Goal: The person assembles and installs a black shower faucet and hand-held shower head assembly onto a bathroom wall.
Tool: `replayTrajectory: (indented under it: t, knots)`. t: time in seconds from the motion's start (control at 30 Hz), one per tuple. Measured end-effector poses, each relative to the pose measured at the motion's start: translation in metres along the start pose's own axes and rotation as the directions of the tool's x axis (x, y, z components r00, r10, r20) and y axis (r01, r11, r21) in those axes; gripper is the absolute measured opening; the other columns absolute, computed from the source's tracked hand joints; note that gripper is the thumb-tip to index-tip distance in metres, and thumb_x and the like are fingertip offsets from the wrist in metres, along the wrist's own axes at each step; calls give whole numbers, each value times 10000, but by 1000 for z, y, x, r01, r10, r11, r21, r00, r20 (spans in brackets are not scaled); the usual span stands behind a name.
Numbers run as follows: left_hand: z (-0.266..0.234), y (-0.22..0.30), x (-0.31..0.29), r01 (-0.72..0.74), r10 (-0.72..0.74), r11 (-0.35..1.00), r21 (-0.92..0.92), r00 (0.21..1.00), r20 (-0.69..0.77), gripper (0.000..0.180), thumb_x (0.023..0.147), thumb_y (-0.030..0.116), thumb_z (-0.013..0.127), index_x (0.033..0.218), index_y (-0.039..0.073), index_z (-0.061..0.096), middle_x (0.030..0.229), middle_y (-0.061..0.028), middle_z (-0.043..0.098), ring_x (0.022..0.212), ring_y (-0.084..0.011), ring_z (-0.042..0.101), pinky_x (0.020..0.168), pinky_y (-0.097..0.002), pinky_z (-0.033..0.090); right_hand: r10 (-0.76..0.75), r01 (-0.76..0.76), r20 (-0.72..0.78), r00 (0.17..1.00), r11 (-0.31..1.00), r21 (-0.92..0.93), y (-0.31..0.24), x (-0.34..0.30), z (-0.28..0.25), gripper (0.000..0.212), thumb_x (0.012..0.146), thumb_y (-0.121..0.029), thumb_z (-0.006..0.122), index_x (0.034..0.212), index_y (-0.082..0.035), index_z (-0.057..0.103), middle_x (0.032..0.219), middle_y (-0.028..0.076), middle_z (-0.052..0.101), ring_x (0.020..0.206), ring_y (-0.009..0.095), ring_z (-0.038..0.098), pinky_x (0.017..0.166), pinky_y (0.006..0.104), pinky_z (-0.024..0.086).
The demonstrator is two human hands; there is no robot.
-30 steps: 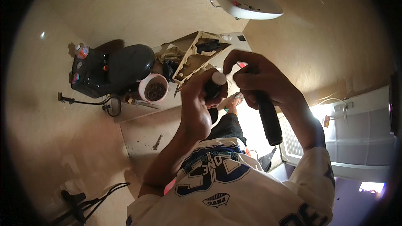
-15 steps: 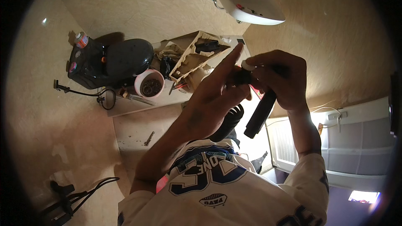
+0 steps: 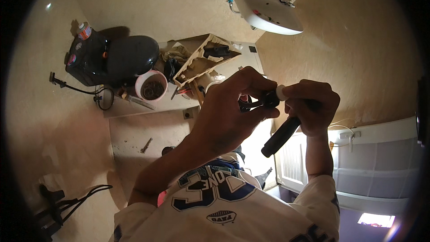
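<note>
In front of my chest my left hand [image 3: 230,107] is closed on a black round fitting [image 3: 270,99], held between thumb and fingertips. A dark curved part shows behind it inside the hand, too dim to name. My right hand [image 3: 316,103] faces it, thumb and forefinger pinching a small white round piece [image 3: 281,92] against the fitting's end. A black cylindrical tube [image 3: 278,140] is also gripped in my right hand and slants down to the left from the curled fingers. Whether tube and fitting are joined is hidden.
A black toilet [image 3: 132,56] stands at left, with a pink-rimmed bucket [image 3: 165,80] beside it. An open cardboard box [image 3: 190,65] with dark parts lies near a white washbasin [image 3: 271,15]. A metal piece [image 3: 146,145] lies on the floor. A white door [image 3: 380,152] is at right.
Both hands have moved a little apart and lower. The fitting and white piece show more plainly between the fingertips, and my left forefinger has bent in from pointing upward.
</note>
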State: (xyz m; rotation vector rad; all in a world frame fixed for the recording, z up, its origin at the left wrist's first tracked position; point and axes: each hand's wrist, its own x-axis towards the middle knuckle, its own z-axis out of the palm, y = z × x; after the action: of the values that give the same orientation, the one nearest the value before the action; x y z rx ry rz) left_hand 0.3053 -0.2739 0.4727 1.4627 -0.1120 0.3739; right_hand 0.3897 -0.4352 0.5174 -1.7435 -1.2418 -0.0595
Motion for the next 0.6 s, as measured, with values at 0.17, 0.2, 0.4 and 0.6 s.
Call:
replayTrajectory:
  t: [0.17, 0.2, 0.4, 0.6]
  knots:
    - [-1, 7, 3, -33, 33, 999, -12, 998, 48, 271, 690, 104, 762, 889, 8, 604, 815, -73, 660, 799, -140, 632, 741, -293, 479, 116, -117, -113, 987, 993, 0, -2, -7, 2, 164, 725, 119, 540, 836, 34, 625, 625, 103, 602, 465, 85, 532, 427, 208, 406]
    - [-1, 9, 4, -32, 34, 999, -32, 998, 56, 266, 690, 103, 762, 885, 6, 608, 806, -71, 660, 794, -133, 627, 734, -289, 475, 162, -163, -132, 978, 987, 5, -6, -6, 3, 160, 732, 118, 533, 833, 32, 622, 633, 106, 604, 477, 80, 534, 435, 207, 407]
    - [3, 10, 2, 12, -6, 993, -115, 999, 49, 301, 711, 83, 738, 969, -9, 615, 844, -82, 662, 829, -138, 626, 766, -290, 477, 36, -44, -41, 999, 975, -218, -10, -6, -2, 128, 731, 67, 571, 839, 43, 636, 619, 89, 611, 490, 81, 541, 452, 205, 409]
    - [13, -2, 2, -17, 29, 968, -251, 999, 44, 364, 714, 54, 721, 1057, 8, 610, 909, -93, 660, 886, -146, 621, 813, -288, 481, -126, 119, -73, 989, 989, -87, 5, -13, -10, 175, 711, -5, 631, 871, 62, 649, 567, 78, 585, 471, 95, 540, 442, 219, 421]
